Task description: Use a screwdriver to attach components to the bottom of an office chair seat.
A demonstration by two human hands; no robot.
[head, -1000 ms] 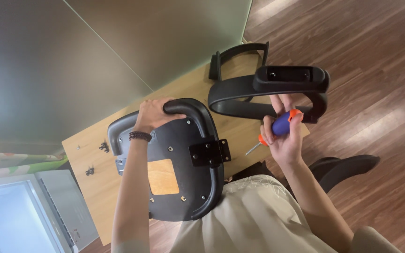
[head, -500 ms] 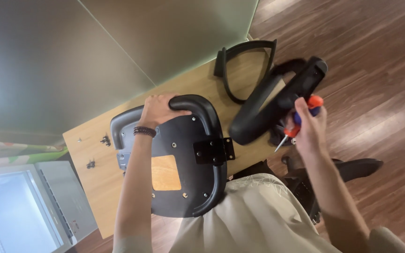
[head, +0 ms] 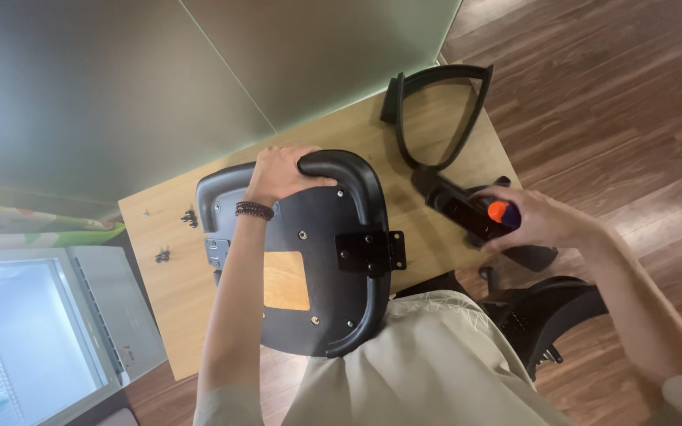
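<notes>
left hand (head: 279, 175): clamped over the top edge of the black seat shell (head: 309, 252), which is propped underside-up, half on the worktop (head: 175, 300), half against the person's lap.
right hand (head: 532, 221): closed around an orange-and-blue screwdriver (head: 501, 213), pressing on the black armrest (head: 467, 211) at the worktop's right edge.
nearby: second armrest loop (head: 436, 110) lying flat; loose screws (head: 189, 216) at the left; bracket (head: 370, 251) on the shell.
risk: armrest overhangs the edge, so it could likely slide to the floor; shell may tip if the grip loosens.
change: a second ago the armrest was lifted in the air; now it is down on the worktop.
</notes>
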